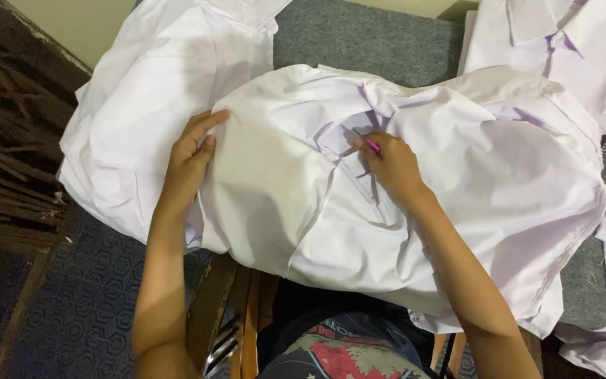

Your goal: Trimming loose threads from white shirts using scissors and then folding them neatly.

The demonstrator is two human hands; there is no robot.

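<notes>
Now R hand [391,165] grip pinches pink tool [367,142]; L hand [189,158] flat, fingers loose, on white shirt [282,182].

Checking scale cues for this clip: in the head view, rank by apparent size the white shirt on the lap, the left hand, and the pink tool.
1. White shirt on the lap, by far the largest.
2. Left hand.
3. Pink tool pinched in the right hand; only a thin bit shows.

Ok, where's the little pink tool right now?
In the head view it is just right of centre: the pink tool is pinched in the right hand, its tip on a fold of the white shirt.
</notes>
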